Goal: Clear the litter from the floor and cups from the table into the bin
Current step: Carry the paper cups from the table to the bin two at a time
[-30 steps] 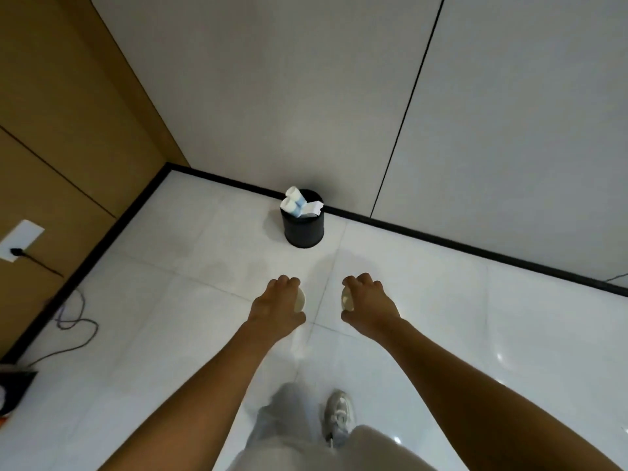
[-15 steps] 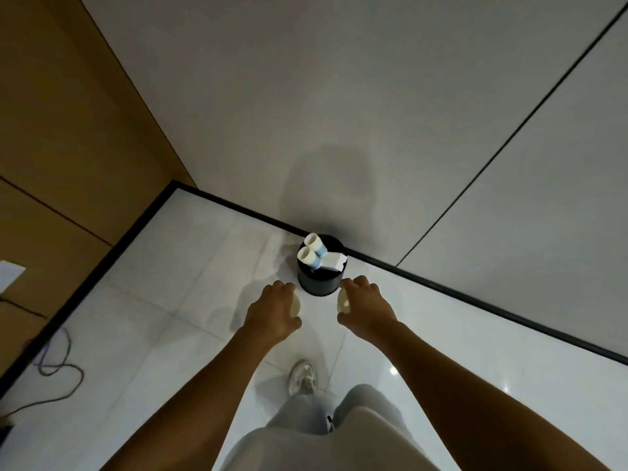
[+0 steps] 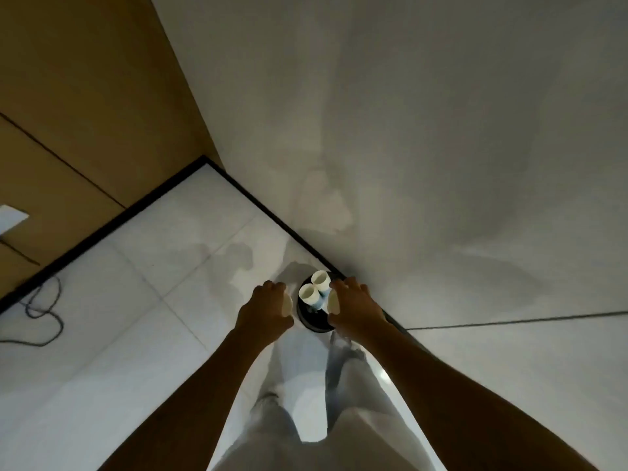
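Observation:
A small black bin [image 3: 314, 322] stands on the white tile floor against the wall's dark skirting. Two white paper cups [image 3: 314, 288] stick up out of it, mouths toward me. My left hand [image 3: 266, 309] grips a white cup [image 3: 289, 304], of which only the rim shows at its right side, just left of the bin. My right hand [image 3: 355, 309] grips another white cup [image 3: 333, 302] over the bin's right edge, covering part of the bin.
A grey wall [image 3: 441, 164] rises directly behind the bin and a wood-panelled wall [image 3: 85, 96] stands at left. A black cable [image 3: 44, 314] lies looped on the floor at far left below a white socket [image 3: 10, 217]. My legs in light trousers are below.
I have walked up to the bin, which now lies between my two hands. Both hands still grip their cups and the right one has come over the bin.

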Motion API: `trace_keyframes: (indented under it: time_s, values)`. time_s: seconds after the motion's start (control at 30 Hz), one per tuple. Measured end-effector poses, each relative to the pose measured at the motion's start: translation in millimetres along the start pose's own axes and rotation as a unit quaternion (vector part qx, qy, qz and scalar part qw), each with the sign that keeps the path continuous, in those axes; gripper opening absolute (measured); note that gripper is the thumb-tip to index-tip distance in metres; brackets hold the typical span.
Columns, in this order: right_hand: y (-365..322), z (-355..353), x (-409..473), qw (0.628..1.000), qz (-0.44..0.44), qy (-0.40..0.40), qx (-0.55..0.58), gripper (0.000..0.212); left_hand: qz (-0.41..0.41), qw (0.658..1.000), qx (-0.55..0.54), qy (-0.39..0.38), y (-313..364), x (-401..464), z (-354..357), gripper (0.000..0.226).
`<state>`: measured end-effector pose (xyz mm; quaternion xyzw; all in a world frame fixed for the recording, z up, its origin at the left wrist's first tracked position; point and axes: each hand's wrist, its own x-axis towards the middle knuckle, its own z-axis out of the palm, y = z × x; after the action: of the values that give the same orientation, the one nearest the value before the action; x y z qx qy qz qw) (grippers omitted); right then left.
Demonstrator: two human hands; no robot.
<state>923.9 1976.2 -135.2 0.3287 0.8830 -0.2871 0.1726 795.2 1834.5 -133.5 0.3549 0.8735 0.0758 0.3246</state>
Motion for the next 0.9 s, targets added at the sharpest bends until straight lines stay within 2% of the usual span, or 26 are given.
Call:
trace_keyframes:
  time_s: [0.1,0.23,0.43,0.63,0.9]
  values:
    - [17,-23,46,0.997,-0.052,-0.026,-0.050,0.058,-0.079,0.995,-0.061,0.016,21,26,10,0.064]
    - [34,-40,89,0.993,-0.082,-0.048,-0.071,0.064,-0.139,0.982,-0.120,0.035,43,52,21,0.067]
    - [55,-23,157,0.986,-0.111,-0.081,-0.093,0.059,-0.225,0.953,-0.190,0.069,36,106,50,0.064]
    - [70,40,239,0.983,-0.114,-0.099,-0.100,0.062,-0.249,0.936,-0.236,0.083,-5,180,107,0.065]
    - [107,138,350,0.978,-0.116,-0.126,-0.117,0.062,-0.228,0.929,-0.277,0.084,-60,289,207,0.068]
